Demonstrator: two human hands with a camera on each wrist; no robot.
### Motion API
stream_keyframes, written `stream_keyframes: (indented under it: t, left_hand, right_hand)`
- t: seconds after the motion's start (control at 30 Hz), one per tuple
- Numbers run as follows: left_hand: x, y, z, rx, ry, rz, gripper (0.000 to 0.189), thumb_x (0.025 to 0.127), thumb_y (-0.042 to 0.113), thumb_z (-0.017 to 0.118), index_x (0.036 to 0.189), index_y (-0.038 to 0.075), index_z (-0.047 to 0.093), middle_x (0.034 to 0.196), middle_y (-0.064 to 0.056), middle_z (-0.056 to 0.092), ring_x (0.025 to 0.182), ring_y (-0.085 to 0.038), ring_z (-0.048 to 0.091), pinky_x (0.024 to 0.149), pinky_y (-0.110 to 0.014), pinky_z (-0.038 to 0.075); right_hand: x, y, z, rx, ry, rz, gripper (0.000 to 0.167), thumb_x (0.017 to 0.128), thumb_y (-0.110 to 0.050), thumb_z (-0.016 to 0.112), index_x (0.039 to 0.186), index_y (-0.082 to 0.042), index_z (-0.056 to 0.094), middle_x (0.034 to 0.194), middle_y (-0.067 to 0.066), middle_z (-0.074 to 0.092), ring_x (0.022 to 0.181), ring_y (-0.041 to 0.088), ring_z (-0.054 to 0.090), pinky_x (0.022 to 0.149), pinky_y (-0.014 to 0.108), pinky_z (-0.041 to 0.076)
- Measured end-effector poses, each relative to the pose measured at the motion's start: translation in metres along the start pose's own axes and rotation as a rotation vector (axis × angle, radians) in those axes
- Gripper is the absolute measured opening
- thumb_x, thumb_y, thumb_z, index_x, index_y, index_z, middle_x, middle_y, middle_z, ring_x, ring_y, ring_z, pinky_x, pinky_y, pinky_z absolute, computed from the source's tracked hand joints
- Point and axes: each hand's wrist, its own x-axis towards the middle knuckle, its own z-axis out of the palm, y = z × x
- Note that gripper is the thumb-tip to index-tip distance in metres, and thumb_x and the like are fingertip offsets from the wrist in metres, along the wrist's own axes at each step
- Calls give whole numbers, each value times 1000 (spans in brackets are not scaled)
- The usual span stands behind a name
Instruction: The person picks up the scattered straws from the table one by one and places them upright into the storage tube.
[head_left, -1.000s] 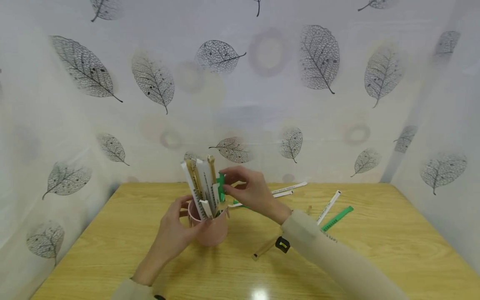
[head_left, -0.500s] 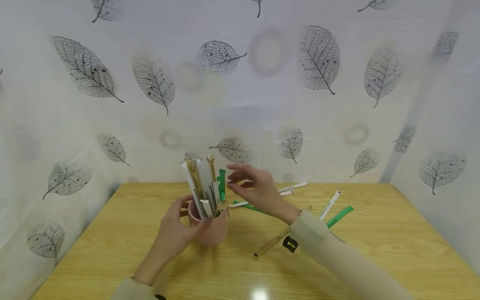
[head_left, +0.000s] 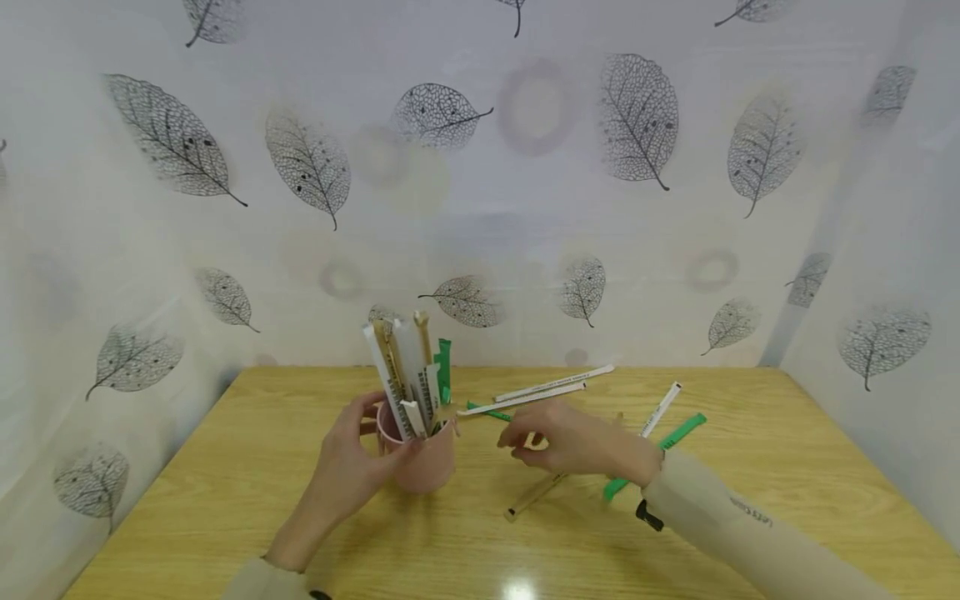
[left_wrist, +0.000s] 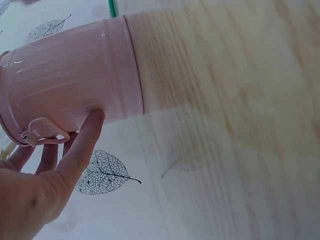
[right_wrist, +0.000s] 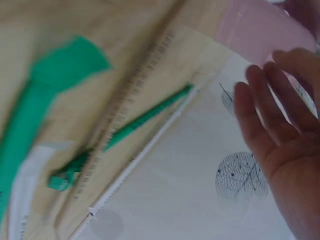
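A pink ribbed bucket [head_left: 424,468] with small side handles stands upright on the table. My left hand [head_left: 351,458] holds it from the left, thumb at the front and fingers around the far side. In the left wrist view fingers [left_wrist: 82,142] press its side below a wire handle [left_wrist: 45,131]. White straws [head_left: 384,375], brown straws [head_left: 423,333] and a green straw [head_left: 444,371], all paper-wrapped, lean in the bucket. To its right my right hand [head_left: 570,437] hovers over loose straws, fingers loosely bent, holding nothing. In the right wrist view its palm [right_wrist: 295,160] shows bare.
Two white straws [head_left: 536,400] lie at the back. A brown straw [head_left: 531,498] lies in front of my right hand, partly covered by it. A green straw [head_left: 686,429] and a white straw [head_left: 662,407] lie to the right. A leaf-patterned curtain [head_left: 495,192] closes the back.
My right hand has let go of the green straw, which now stands in the bucket, and has moved right and down over the loose straws. My left hand has stayed on the bucket.
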Motion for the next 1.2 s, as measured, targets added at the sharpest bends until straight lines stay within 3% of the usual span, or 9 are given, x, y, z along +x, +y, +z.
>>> stream_keyframes:
  t: [0.13,0.37,0.67,0.9,1.07,1.2]
  left_hand:
    - [0,1,0,-1,4,3,74,83,39,86,143,12,51,129,-12,60,115,-28,61,89,-47,56]
    - [0,0,1,-4,-1,0,73,83,39,85,143,13,51,129,-11,60,115,-27,60,88,-46,56]
    - [1,-3,2,-4,-3,2,76,83,39,86,144,12,49,130,-10,59,115,-28,60,92,-49,56]
    - [1,-2,1,8,-3,12,75,84,39,85,144,12,48,130,-10,59,115,-27,60,91,-49,56]
    - [0,-1,0,10,-5,18,73,85,39,84,143,11,49,128,-12,60,115,-29,61,90,-48,57]
    - [1,-1,0,10,-9,7,74,85,40,84,144,12,49,129,-11,59,115,-28,61,90,-46,57]
  right_hand:
    - [-17,-9,12,-100,-184,11,22,92,-1,71,112,-11,75,106,-1,76,96,5,69,82,15,56]
    - [-31,-20,25,-196,-269,19,35,90,4,69,112,-21,76,108,-10,74,99,2,66,81,12,53]
    - [-29,-22,34,-410,-209,-84,25,92,-7,74,106,-27,76,96,-12,70,87,2,62,73,14,50]
    - [-27,-21,34,-430,-170,-118,25,91,-8,75,108,-25,76,99,-11,71,89,3,64,76,13,52]
    - [-22,-19,28,-429,-53,-185,36,85,-1,79,113,-23,75,99,-9,70,87,3,62,75,9,50]
    - [-15,-20,14,-361,98,-228,43,80,5,79,116,-17,74,102,-4,69,88,5,64,75,10,52]
